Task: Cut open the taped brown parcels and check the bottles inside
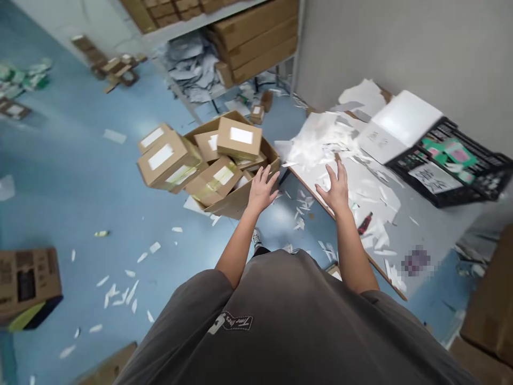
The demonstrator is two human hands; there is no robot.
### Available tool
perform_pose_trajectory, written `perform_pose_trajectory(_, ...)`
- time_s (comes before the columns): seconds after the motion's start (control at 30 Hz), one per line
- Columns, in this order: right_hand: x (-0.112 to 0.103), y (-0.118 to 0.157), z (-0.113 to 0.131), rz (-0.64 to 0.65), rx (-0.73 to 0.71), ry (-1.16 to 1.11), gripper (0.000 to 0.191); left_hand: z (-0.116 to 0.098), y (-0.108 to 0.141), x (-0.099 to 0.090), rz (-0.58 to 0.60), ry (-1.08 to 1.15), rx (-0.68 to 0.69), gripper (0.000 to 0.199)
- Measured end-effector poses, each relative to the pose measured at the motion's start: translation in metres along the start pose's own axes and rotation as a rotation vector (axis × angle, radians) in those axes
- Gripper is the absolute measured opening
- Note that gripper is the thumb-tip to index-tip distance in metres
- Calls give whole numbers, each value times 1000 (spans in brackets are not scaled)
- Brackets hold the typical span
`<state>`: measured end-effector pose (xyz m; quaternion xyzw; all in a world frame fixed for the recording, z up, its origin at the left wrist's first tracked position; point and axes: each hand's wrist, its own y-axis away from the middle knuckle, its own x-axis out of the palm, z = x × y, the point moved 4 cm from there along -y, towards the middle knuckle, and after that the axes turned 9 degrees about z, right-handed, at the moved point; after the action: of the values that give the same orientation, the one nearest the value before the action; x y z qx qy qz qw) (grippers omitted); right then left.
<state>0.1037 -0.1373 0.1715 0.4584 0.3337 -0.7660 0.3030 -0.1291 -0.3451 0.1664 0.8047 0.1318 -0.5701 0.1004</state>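
My left hand [262, 190] is raised with its fingers spread and holds nothing. In the picture it overlaps the right side of a large open carton [229, 206]; whether it touches the carton I cannot tell. Several small taped cardboard boxes [240, 138] with white labels are heaped in that carton, some rising above its rim. My right hand [335, 188] is also open, fingers apart, over the near edge of a table [420, 235] strewn with white paper scraps [320, 136]. A red-handled cutter [364, 223] lies on the table by my right forearm.
A black crate [449, 166] with green and pink contents and a white lid-like panel [401, 125] stands on the table. Shelving [200, 24] with long cartons is at the back. Paper strips litter the blue floor [120, 224]. A printed carton [28, 283] sits at left.
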Motion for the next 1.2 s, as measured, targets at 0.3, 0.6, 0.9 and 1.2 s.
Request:
perform_pose_trajectory(0.3, 128, -145, 239, 294, -378, -97, 102, 227, 112, -66, -174, 121, -447, 83)
perform_pose_trajectory(0.6, 220, -232, 371, 471, -596, -134, 99, 375, 175, -97, -287, 234, -822, 97)
perform_pose_trajectory(0.9, 322, -303, 444, 702, -754, -313, 107, 459, 150, -59, -252, 411, -1123, 131)
perform_pose_trajectory(1.2, 334, -316, 408, 772, -669, -389, 91, 422, 127, -60, -265, 325, -1199, 103)
